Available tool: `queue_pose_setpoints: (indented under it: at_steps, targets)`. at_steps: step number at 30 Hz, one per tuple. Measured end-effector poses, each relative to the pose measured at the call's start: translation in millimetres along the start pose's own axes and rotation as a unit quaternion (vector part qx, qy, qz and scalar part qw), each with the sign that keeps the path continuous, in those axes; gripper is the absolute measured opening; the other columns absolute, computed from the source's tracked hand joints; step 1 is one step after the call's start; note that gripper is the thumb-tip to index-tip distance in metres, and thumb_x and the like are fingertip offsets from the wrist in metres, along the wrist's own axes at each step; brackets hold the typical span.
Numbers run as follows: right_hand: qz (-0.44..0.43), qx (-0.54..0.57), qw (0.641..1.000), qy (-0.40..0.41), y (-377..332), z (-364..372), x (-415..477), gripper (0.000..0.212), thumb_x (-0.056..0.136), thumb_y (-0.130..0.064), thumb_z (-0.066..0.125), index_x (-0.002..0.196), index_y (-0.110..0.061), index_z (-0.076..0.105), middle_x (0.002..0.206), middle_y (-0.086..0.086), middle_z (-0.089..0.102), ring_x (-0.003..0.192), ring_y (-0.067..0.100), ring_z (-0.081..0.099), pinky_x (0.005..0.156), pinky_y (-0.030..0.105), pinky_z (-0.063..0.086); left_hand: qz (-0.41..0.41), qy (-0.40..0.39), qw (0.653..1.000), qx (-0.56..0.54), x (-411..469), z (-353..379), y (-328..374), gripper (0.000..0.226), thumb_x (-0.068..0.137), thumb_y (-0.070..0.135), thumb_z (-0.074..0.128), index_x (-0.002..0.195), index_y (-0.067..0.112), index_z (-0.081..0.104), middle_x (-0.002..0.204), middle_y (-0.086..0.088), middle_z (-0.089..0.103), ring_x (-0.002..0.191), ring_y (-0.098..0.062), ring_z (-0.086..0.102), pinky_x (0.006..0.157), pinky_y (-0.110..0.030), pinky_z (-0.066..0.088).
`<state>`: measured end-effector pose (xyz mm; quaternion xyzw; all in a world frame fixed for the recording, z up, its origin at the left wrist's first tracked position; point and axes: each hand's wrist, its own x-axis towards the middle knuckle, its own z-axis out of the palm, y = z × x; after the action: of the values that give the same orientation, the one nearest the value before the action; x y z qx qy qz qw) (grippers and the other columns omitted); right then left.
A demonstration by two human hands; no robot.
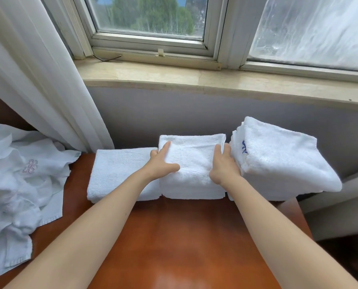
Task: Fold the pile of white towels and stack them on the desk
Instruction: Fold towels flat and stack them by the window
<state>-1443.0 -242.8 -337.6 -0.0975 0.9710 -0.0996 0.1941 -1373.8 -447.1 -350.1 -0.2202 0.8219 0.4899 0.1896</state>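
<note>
Over the glossy brown desk [184, 236], both forearms reach to the middle stack of folded towels [192, 163]. The left hand [161, 163] lies spread on its top left corner, with index finger and thumb straight and the other fingers dropped over the edge. The right hand [224, 165] presses loose, nearly straight fingers against its right side, wedged beside the taller right stack [282, 161]. Neither hand grips anything. A single folded towel [119, 172] touches the middle stack's left side.

The likeliest trouble is the right stack. It appears to overhang the desk's far right corner and sits tilted, so a sideways nudge from the right hand could tip it off.

The unfolded pile [17, 174] lies at the desk's left edge. Behind are a grey wall, a white curtain [38, 80], a stone windowsill [194, 80] and a window [149, 17].
</note>
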Motion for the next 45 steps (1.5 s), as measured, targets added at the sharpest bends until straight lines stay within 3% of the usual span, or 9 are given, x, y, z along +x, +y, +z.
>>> queue_pose_setpoints:
  at_steps: [7,12,16,19,23,30,33,39,45]
  targets:
    - [-0.001,-0.082,0.997,0.010,-3.8,5.4,3.4,0.084,0.087,-0.003,0.053,0.155,-0.001,0.004,0.161,0.012,-0.026,0.140,0.032,0.027,0.094,0.032,0.042,0.003,0.013,1.000,0.018,0.9,2.2,-2.2,0.102,0.062,0.040,0.059,0.148,0.056,0.007,0.137,0.010,0.017,0.097,-0.004,0.057,0.077,-0.020,0.044]
    - [-0.060,-0.306,0.950,0.020,-3.9,4.9,-2.9,0.067,0.095,-0.017,0.045,0.153,0.002,0.018,0.165,0.019,-0.003,0.151,0.036,-0.013,0.123,0.046,0.004,0.031,0.073,0.995,0.060,-10.3,6.1,0.2,0.095,0.069,0.038,0.059,0.152,0.047,0.012,0.136,0.008,0.022,0.090,-0.011,0.062,0.084,-0.034,0.056]
    - [-0.068,-0.349,0.934,0.016,-5.1,-0.4,-21.3,0.052,0.095,-0.018,0.043,0.145,-0.002,0.038,0.148,0.017,0.041,0.145,0.033,0.027,0.123,0.047,0.005,0.042,0.124,0.979,0.156,-23.1,12.3,2.1,0.075,0.088,0.042,0.051,0.153,0.039,0.015,0.153,0.004,0.017,0.086,-0.014,0.060,0.070,-0.031,0.048]
    - [-0.084,-0.291,0.953,0.002,-9.1,-11.6,-36.7,0.020,0.093,-0.014,0.042,0.110,-0.014,0.053,0.115,0.003,0.059,0.103,0.024,0.055,0.099,0.037,0.035,0.047,0.132,0.971,0.195,-35.3,18.1,1.5,0.066,0.098,0.053,0.038,0.155,0.037,0.011,0.161,-0.001,0.010,0.118,-0.022,0.054,0.085,-0.037,0.048]
    - [-0.101,-0.185,0.977,0.008,-12.5,-21.1,-56.2,0.008,0.092,-0.011,0.040,0.093,-0.016,0.047,0.094,-0.001,0.059,0.081,0.023,0.051,0.057,0.026,0.028,0.050,0.125,0.970,0.203,-60.9,17.4,-3.9,0.069,0.096,0.057,0.042,0.155,0.037,0.012,0.161,0.002,0.006,0.131,-0.024,0.045,0.097,-0.042,0.047]
    - [-0.228,-0.079,0.970,0.018,-32.0,-6.7,-102.4,0.041,0.094,-0.021,0.045,0.134,-0.015,0.052,0.129,0.003,0.053,0.120,0.027,0.049,0.080,0.036,0.045,0.048,0.160,0.961,0.218,-121.7,8.6,-33.1,0.072,0.096,0.046,0.051,0.157,0.026,0.016,0.160,0.001,0.017,0.135,-0.021,0.041,0.101,-0.039,0.044]
    - [-0.272,-0.068,0.959,0.041,-47.6,4.3,-126.1,0.042,0.091,-0.018,0.049,0.133,-0.012,0.053,0.132,0.006,0.053,0.123,0.029,0.047,0.088,0.038,0.047,0.041,0.174,0.956,0.232,-149.8,3.1,-50.6,0.075,0.096,0.044,0.053,0.157,0.021,0.018,0.158,-0.003,0.023,0.141,-0.022,0.032,0.109,-0.041,0.037]
    - [-0.346,-0.087,0.934,0.025,-85.6,28.7,-161.7,0.055,0.093,-0.016,0.048,0.147,-0.018,0.043,0.154,0.005,0.036,0.142,0.025,0.031,0.115,0.037,0.026,0.019,0.223,0.937,0.267,-204.3,-10.1,-96.6,0.074,0.094,0.046,0.055,0.155,0.021,0.022,0.157,-0.002,0.027,0.142,-0.023,0.029,0.107,-0.040,0.036]
    - [-0.411,-0.111,0.905,0.004,-137.5,54.9,-185.9,0.058,0.093,-0.019,0.050,0.150,-0.022,0.038,0.160,0.005,0.027,0.146,0.024,0.026,0.115,0.036,0.023,-0.036,0.268,0.929,0.252,-256.3,-33.6,-150.3,0.076,0.093,0.044,0.057,0.156,0.021,0.020,0.158,0.002,0.025,0.145,-0.019,0.025,0.114,-0.041,0.033]
